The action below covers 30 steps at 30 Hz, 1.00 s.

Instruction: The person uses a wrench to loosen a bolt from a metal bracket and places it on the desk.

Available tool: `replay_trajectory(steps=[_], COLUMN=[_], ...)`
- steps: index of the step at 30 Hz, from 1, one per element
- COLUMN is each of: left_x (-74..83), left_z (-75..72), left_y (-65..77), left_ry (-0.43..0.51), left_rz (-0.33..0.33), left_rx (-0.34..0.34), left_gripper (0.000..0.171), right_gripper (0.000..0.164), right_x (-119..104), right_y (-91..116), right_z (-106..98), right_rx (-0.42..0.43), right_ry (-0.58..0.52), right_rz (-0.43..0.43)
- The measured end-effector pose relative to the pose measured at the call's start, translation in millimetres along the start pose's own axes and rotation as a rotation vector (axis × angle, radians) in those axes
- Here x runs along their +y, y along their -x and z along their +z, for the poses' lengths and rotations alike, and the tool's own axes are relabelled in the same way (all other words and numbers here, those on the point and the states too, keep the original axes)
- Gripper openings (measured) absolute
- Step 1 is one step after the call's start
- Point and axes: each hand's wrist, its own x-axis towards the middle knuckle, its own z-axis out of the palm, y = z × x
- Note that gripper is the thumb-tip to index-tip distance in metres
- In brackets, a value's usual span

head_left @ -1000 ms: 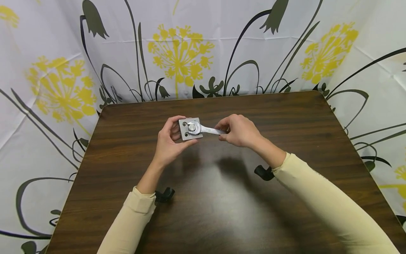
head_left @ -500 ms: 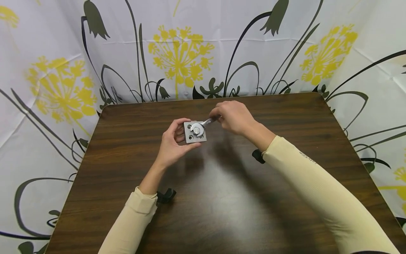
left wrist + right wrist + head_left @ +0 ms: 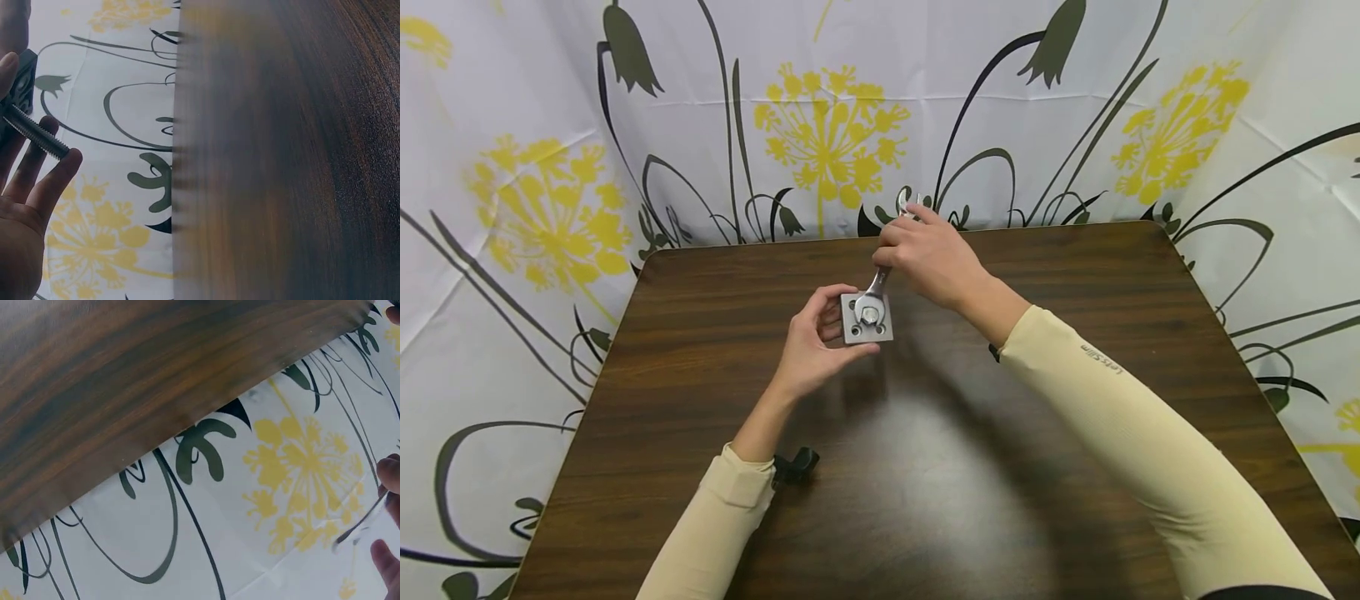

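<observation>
In the head view my left hand [image 3: 808, 350] holds a square grey metal block [image 3: 867, 337] by its edges, fingers behind and thumb along the near side. A hex bolt head [image 3: 869, 315] stands at the middle of the block's face, among smaller holes. The bolt's threaded shank [image 3: 44, 136] sticks out of the back, close to my left fingertips in the left wrist view. My right hand [image 3: 932, 258] grips an open-end wrench [image 3: 879, 282] by its handle. One wrench end sits around the bolt head; the other pokes out above my fingers, pointing away from me.
Block and hands are held above a dark wood-grain table [image 3: 700, 292]. Behind and beside it hangs a white curtain [image 3: 970, 100] with yellow and grey flowers. A black strap mount [image 3: 797, 465] juts from the left wrist.
My right hand has swung the wrench handle anticlockwise, from pointing right to pointing away. The block and left hand have shifted slightly right and nearer.
</observation>
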Motion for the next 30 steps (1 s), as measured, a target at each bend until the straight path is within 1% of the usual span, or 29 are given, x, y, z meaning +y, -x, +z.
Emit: replay_trajectory(steps=[2,4,7,10,12,14,19,21,23,24,26,30], left_x=[-0.4,0.0,0.9,2.0,2.4,2.5,2.7,2.8,3.0,3.0,3.0,3.2], left_z=[0.3,0.4,-0.1,-0.7,-0.9,-0.7,-1.1,-1.7,-2.2,-2.6,-3.1,-3.9], left_y=[0.1,-0.2,-1.1,-1.8,-2.0,-2.0,-2.2,-1.9,-1.6,-1.5,-1.4,-1.9], left_ry=[-0.001,0.001,-0.008,-0.017,-0.013,-0.003,0.011,0.002,-0.004,-0.007,-0.009,-0.008], left_rz=[0.006,0.010,0.011,0.008,0.003,0.001,0.012,0.017,0.022,0.025,0.029,0.042], left_rx=[0.005,0.009,0.015,0.026,0.032,0.037,0.043,0.048,0.051,0.051,0.054,0.055], left_gripper=[0.074,0.074,0.074,0.074,0.073,0.073,0.074,0.074,0.074,0.073,0.073,0.072], right_gripper=[0.020,0.020,0.022,0.025,0.025,0.022,0.023,0.022,0.018,0.016,0.016,0.022], right_x=[0,1,4,7,9,11,5,-3,-11,-16,-25,-48], right_y=[-1,0,4,10,16,22,40,46,51,53,56,61], right_z=[-2,-4,-10,-16,-19,-21,-27,-30,-32,-33,-33,-30], right_rx=[0.011,0.004,-0.014,-0.036,-0.054,-0.061,-0.056,-0.075,-0.100,-0.107,-0.107,-0.074], right_ry=[0.026,0.047,0.068,0.058,0.033,-0.008,-0.151,-0.253,-0.395,-0.483,-0.711,-1.240], right_rz=[0.001,0.021,0.074,0.138,0.192,0.259,0.476,0.578,0.684,0.733,0.822,0.966])
